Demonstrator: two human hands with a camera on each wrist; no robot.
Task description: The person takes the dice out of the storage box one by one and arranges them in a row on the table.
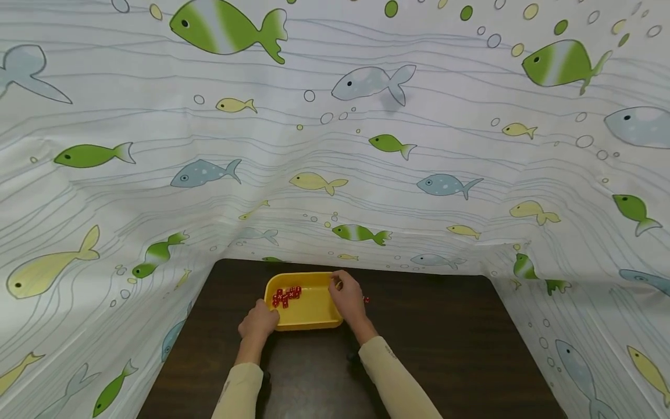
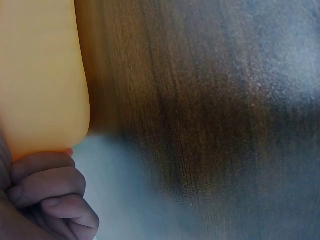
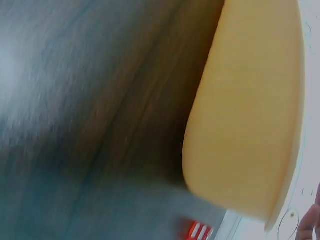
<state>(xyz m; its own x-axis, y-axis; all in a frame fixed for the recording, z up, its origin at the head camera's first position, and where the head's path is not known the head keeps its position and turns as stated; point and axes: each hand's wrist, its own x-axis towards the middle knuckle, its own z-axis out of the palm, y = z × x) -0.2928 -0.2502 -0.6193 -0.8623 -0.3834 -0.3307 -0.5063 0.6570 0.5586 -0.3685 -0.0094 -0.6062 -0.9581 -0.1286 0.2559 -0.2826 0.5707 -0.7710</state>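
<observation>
A shallow yellow plastic tray (image 1: 314,314) lies on the dark table, with several red dice (image 1: 285,295) gathered in its left part. My left hand (image 1: 259,319) grips the tray's left end near the front corner. In the left wrist view its curled fingers (image 2: 50,182) lie against the end of the tray (image 2: 42,80). Over the tray's right rim is my right hand (image 1: 348,295), its fingers bent and thumb close to them; whether anything sits between them is hidden. Another red die (image 3: 199,231) lies on the table just right of the tray.
Dark wood-grain table (image 1: 439,343) extends on both sides of the tray. A white sheet printed with fish (image 1: 314,221) rises behind the table and along its sides.
</observation>
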